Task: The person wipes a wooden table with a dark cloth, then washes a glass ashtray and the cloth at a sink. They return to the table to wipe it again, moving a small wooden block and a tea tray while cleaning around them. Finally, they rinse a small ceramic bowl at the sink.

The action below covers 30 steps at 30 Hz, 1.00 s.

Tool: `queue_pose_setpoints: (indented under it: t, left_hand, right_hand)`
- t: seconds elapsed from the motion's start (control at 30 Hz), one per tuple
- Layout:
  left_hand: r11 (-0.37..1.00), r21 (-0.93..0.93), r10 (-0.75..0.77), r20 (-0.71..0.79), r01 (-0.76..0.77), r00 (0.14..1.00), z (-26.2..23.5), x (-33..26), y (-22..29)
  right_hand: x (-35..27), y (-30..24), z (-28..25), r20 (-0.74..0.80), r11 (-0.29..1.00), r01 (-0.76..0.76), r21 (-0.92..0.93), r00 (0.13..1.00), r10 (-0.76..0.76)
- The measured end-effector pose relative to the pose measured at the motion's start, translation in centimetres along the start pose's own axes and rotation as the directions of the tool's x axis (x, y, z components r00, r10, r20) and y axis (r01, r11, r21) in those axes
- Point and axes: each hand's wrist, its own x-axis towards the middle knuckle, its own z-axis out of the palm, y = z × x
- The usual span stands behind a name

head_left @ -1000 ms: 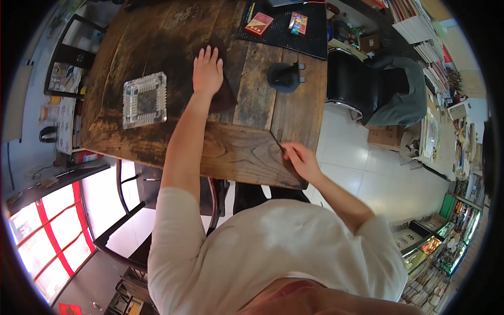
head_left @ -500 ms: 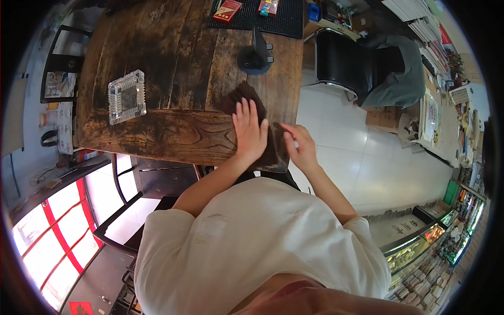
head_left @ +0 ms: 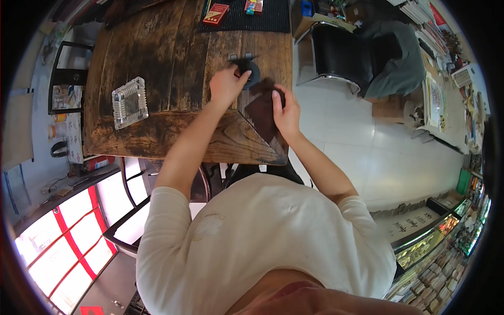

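My left hand [head_left: 227, 86] is closed on the upright part of a black phone stand [head_left: 250, 75] with a round base, near the right side of the wooden table [head_left: 163, 68]. Blur hides part of the stand. By the table's right edge, a dark brown cloth [head_left: 261, 114] covers the near corner. My right hand [head_left: 286, 113] has its fingers bent on the cloth's right side, the upper part of which is smeared by motion. A clear glass ashtray [head_left: 129, 103] sits on the left of the table.
A black mat [head_left: 262, 22] carrying a red box [head_left: 216, 14] and a small colourful pack [head_left: 253, 6] lies at the table's far side. Beyond the right edge stands a black chair [head_left: 338, 55] with a grey-green garment [head_left: 401, 60]. Dark chairs stand at the lower left.
My left hand has left the cloth and gone forward onto the stand, which has turned. My right hand has moved forward along the cloth. The view has shifted slightly.
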Motion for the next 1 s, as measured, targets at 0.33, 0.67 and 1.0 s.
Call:
queue_pose_setpoints:
  t: [0.33,0.67,1.0]
  left_hand:
    - [0.976,0.157,-0.141,-0.055,0.148,0.988,1.1,-0.8,1.3]
    - [0.955,0.272,-0.101,-0.082,0.120,0.991,1.7,-1.0,1.0]
    - [0.952,-0.268,0.210,0.210,-0.150,0.955,-5.5,-2.1,-3.9]
  right_hand:
    - [5.7,1.5,5.2,0.293,0.887,0.352,-0.299,0.918,-0.265]
    - [3.5,1.9,3.7,0.401,0.837,0.430,-0.338,0.870,-0.285]
    - [11.0,3.0,3.1,0.501,0.601,-0.449,0.661,0.860,0.092]
